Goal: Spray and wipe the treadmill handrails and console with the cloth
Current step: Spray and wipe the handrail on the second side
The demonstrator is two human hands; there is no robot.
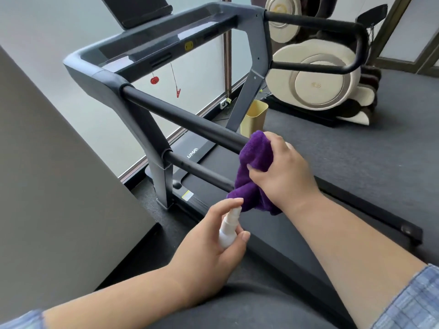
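A treadmill (166,55) stands on dark carpet (356,150) by a frosted window (47,27). The right hand (282,172) grips a cloth (256,167), hiding the rail (185,119) end. The left hand (209,252) holds a bottle (228,231).

The left hand (209,243) is curled with the forefinger raised on top, and the right hand (282,172) is clenched, both forearms reaching forward.

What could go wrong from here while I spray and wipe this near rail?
The spray bottle in the left hand points at the purple cloth and the right hand, so mist may hit skin rather than the upper handrail. The cloth's loose lower end hangs by the lower handrail and could snag. The console looks untouched and far, perhaps missed.
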